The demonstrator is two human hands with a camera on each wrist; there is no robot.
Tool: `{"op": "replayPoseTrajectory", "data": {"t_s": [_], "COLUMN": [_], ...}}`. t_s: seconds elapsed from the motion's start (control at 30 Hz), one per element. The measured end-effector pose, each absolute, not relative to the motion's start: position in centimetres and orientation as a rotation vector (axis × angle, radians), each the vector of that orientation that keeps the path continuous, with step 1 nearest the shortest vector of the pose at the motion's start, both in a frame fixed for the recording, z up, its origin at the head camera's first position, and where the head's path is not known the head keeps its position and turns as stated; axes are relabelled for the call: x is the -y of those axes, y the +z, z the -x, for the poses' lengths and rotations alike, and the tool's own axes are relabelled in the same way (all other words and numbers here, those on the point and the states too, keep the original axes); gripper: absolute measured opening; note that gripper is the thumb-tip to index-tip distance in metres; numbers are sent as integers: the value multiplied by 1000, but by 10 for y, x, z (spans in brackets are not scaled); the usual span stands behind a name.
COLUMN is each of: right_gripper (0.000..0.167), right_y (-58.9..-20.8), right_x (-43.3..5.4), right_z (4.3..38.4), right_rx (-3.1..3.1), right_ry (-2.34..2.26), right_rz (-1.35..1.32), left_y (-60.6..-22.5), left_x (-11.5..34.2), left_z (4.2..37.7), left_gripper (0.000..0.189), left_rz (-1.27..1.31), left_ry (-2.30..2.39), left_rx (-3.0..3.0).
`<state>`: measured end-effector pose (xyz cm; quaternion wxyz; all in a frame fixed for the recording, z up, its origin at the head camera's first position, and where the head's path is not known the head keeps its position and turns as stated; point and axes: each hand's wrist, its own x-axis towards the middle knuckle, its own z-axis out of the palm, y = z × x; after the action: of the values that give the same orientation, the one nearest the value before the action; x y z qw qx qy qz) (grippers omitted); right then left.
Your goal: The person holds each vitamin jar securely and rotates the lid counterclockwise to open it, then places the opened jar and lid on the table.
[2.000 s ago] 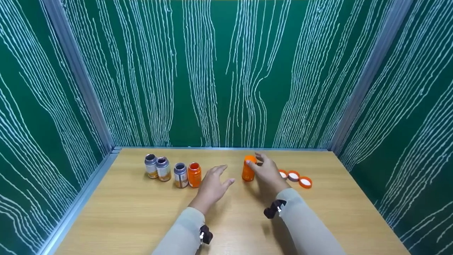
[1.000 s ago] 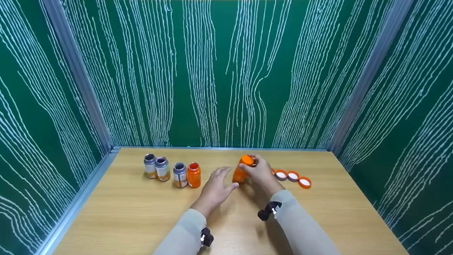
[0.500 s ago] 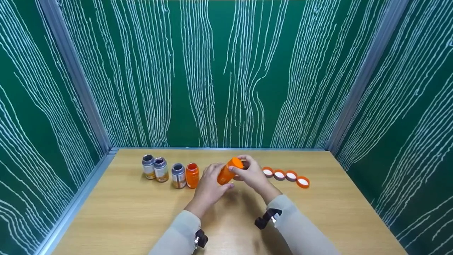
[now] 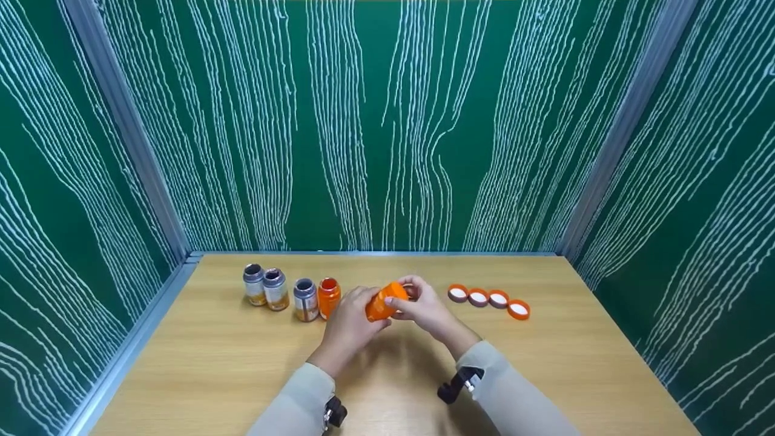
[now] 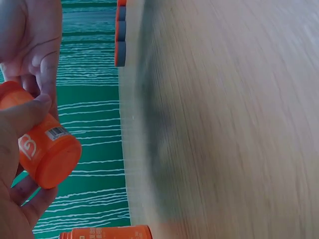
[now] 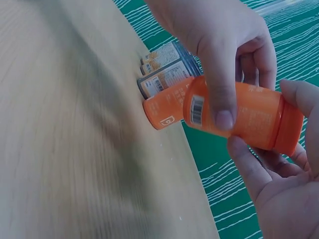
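A capped orange bottle is held tilted above the table, its cap end toward the upper right. My left hand grips the bottle's body from the left, thumb laid across it in the right wrist view. My right hand has its thumb and fingers around the cap end. In the left wrist view the bottle's round base faces the camera. Just behind my left hand stands an uncapped orange bottle, partly hidden by that hand. Uncapped grey-necked bottles stand upright to its left.
Several loose caps lie in a row at the right, white insides up, with an orange cap at the right end. The wooden table is bordered by green, white-streaked walls at the back and sides.
My right hand has lifted the capped orange bottle off the table, tilted it and brought it left. My left hand, earlier apart from it, now grips its body.
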<state>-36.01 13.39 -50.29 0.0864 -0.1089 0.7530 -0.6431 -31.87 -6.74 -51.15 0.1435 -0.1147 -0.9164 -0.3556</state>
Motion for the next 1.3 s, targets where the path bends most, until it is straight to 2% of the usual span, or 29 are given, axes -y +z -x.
{"op": "replayPoseTrajectory", "data": {"t_s": [0.17,0.43,0.83,1.3], "right_gripper": [40,54,43,33], "right_y": [-504,-498,-495,-491], "right_x": [-140,-144,-146,-145], "right_z": [360,362,364,363], "right_rx": [-2314,-2439,-2462,-2551], "right_ry": [-1845,-1662,-1533,-1387], "right_rz": [334,235,328,289], "left_y": [-511,-508,-512,-516], "left_x": [70,69,66,65], "left_z": [317,313,317,318], "left_gripper": [61,61,60,59], "left_rz": [403,459,488,482], "left_ry": [-920,-805,-771,-852], "left_rx": [2648,2676,2714,2763]}}
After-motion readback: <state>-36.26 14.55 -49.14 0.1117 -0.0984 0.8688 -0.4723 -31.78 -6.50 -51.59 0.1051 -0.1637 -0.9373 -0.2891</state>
